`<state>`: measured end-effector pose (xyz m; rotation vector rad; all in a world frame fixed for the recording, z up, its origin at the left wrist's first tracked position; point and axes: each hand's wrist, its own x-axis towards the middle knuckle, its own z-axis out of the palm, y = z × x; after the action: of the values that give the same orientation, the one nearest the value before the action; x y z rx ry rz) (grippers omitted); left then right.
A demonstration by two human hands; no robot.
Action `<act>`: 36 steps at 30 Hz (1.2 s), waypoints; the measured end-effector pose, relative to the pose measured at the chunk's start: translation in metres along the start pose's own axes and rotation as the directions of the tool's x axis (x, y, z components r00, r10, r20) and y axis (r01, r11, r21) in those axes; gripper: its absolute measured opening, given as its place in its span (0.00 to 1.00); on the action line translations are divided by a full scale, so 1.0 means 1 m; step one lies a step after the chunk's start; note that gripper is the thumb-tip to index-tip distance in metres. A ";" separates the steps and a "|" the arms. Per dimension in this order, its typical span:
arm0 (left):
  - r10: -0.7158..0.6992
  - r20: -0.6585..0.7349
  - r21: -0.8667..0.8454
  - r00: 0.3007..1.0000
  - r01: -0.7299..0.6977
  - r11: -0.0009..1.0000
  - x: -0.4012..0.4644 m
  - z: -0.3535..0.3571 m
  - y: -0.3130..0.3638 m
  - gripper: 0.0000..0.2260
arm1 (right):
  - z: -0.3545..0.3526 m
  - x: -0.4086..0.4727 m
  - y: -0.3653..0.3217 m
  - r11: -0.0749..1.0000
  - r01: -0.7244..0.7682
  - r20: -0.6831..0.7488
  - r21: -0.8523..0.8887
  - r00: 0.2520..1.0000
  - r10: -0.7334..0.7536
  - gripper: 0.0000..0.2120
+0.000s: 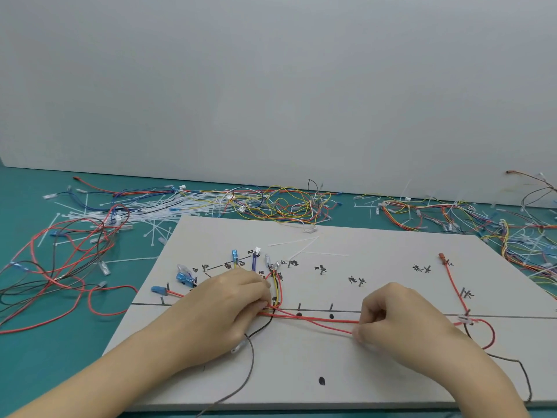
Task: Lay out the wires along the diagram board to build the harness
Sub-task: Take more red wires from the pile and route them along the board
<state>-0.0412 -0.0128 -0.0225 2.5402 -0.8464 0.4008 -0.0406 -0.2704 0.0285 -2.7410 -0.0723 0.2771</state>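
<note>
A grey diagram board (376, 372) with a drawn black line, pins and handwritten labels lies in front of me. Red wires (316, 320) run along the line between my hands. My left hand (229, 300) pinches the bundle of red, yellow and black wires at the junction near a pin. My right hand (391, 315) pinches the red wires further right, fingers curled. A black wire (251, 357) hangs down from the junction toward the board's front edge. Another red wire (453, 282) rises to a terminal at the upper right.
Blue terminals (184, 277) sit on pins at the board's left. Loose red and black wires (60, 267) lie on the green table at left. Cable ties (156, 212) and tangled coloured wires (286, 203) spread behind the board; more harnesses (482, 218) lie at right.
</note>
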 end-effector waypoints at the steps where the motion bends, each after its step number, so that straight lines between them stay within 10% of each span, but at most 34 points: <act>1: 0.003 -0.017 -0.015 1.000 -0.003 1.000 -0.001 0.001 0.001 0.10 | 0.000 0.000 0.001 1.000 -0.017 -0.004 0.003 1.000 0.017 0.10; 17: -0.351 0.013 -0.349 0.936 0.333 0.876 0.024 0.009 0.000 0.06 | -0.001 0.017 0.039 0.963 -0.180 -0.114 0.200 0.972 0.206 0.08; 36: -0.320 0.017 -0.336 0.947 0.307 0.891 0.021 0.013 0.005 0.06 | -0.001 0.024 0.057 0.820 -0.189 -0.206 0.540 0.915 0.346 0.09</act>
<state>-0.0262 -0.0328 -0.0238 2.2844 -0.4302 0.1821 -0.0164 -0.3219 0.0035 -2.2164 0.4217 -0.0467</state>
